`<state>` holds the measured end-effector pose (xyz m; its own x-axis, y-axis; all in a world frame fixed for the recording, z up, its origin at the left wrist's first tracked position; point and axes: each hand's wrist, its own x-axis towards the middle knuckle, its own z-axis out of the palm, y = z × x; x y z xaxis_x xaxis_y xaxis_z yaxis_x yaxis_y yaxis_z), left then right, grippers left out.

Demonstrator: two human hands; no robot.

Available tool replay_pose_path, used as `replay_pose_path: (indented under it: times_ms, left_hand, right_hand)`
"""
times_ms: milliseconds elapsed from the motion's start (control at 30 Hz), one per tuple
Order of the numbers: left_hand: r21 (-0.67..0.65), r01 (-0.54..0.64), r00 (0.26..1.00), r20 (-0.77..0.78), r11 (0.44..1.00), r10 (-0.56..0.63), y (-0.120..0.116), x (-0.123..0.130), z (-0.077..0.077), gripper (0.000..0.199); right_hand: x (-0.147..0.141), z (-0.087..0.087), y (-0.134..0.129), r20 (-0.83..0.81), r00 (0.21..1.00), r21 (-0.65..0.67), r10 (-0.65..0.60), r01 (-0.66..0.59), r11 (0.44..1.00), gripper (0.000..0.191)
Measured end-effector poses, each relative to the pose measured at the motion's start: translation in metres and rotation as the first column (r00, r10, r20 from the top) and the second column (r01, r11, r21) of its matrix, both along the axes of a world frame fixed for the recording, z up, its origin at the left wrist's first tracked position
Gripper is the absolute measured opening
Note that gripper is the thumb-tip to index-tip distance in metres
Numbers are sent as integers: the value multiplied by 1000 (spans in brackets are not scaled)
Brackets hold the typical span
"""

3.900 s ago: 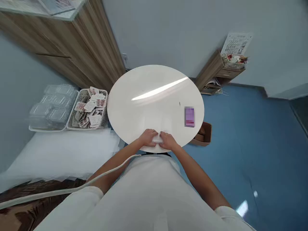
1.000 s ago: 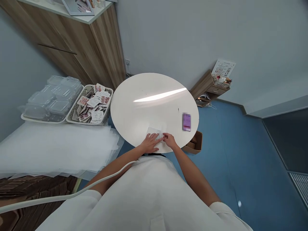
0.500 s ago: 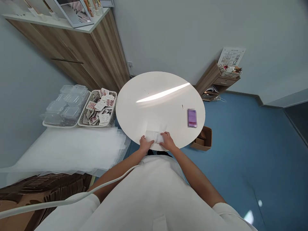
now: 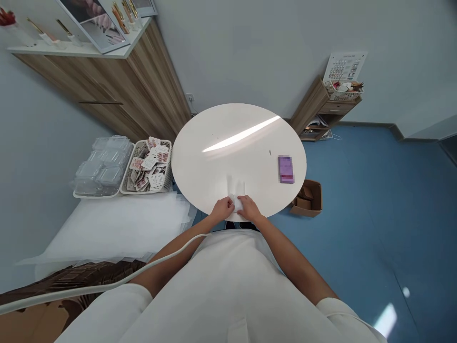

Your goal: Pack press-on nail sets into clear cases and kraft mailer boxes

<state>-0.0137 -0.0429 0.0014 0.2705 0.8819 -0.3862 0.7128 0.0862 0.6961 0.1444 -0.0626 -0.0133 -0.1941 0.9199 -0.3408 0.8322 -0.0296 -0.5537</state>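
Observation:
At the near edge of the round white table lies a small white wrapping sheet, partly see-through, folded over on itself. My left hand has its fingers curled in, pinching the sheet's left side. On the other side, my right hand grips the sheet's right edge with thumb and fingers. A faint translucent flap stands out beyond both hands. Whether anything lies inside the folds cannot be made out. Further right on the tabletop rests a purple packet, blurred by pixels.
Left of the table are a white basket of printed cards, stacked clear plastic boxes and a pile of white sheets. A cardboard box stands on the floor at right. A white cable crosses my left arm.
My left hand has moved right, closer to my right hand, folding the sheet narrower. Its fingers have curled in. My right hand stays in about the same place.

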Motion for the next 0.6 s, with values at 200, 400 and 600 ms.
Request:
replay_pose_path:
  times_ms: [200, 400, 600]
  left_hand:
    - [79, 154, 988, -18, 985, -153, -10, 23, -2, 13]
    - [164, 280, 959, 3, 946, -284, -19, 14, 0, 18]
    - [349, 297, 944, 35, 889, -329, -21, -9, 0, 21]
  right_hand:
    - [6, -6, -2, -298, 953, 11, -53, 59, 998, 45]
    - [-1, -7, 9, -309, 868, -100, -387, 375, 921, 27]
    - [-13, -15, 9, -184, 903, -14, -388, 392, 920, 28]
